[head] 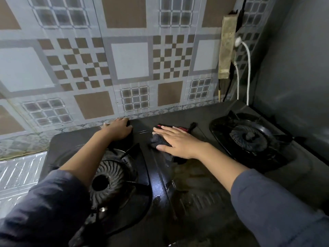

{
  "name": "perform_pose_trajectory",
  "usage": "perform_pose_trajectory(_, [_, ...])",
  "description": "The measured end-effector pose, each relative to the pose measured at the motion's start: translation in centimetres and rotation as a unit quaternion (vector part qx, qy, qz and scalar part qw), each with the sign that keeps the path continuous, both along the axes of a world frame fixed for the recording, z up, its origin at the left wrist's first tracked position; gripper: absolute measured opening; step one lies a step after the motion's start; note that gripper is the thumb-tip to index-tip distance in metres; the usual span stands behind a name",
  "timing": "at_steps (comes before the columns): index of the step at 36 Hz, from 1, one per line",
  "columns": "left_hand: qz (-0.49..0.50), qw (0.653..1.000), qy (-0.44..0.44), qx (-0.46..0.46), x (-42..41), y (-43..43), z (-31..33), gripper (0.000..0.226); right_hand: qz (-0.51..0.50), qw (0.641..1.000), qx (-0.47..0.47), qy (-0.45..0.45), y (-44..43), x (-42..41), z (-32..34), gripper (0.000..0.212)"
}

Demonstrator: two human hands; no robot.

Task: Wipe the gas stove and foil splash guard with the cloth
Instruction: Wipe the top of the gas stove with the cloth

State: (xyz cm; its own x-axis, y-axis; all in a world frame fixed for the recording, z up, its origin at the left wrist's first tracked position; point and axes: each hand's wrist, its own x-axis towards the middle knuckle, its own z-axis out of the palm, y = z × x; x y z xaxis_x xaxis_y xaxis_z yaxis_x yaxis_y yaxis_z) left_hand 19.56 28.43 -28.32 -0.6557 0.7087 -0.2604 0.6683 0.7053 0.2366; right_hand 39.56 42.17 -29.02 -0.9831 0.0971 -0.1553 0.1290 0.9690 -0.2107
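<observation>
I see my right hand (176, 141) spread flat, palm down, pressing the cloth (159, 140) onto the middle of the gas stove (179, 186) between its two burners. My left hand (120, 128) rests at the stove's back edge, fingers curled; whether it holds anything I cannot tell. The foil splash guard (106, 65), patterned in brown and grey squares, rises just behind. The cloth is dark, crumpled, with a red-striped edge.

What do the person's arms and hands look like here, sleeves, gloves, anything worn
Both arms wear loose long sleeves in dark blue-grey fabric, the left sleeve and right sleeve both pushed up so the forearms are bare. The left hand and right hand are ungloved, with no rings, watch or bracelets visible.
</observation>
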Motion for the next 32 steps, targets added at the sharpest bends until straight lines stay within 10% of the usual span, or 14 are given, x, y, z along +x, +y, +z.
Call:
perform_pose_trajectory(18, [-0.044, 0.999, 0.009, -0.007, 3.9, 2.1, 0.0, 0.06, -0.408, 0.91, 0.017, 0.075, -1.2, 5.3, -1.4, 0.066])
perform_pose_trajectory(32, [-0.108, 0.994, -0.004, -0.034, 4.1, 2.7, 0.1, 0.064, -0.406, 0.912, 0.024, 0.055, -4.4, 3.7, -0.9, 0.067])
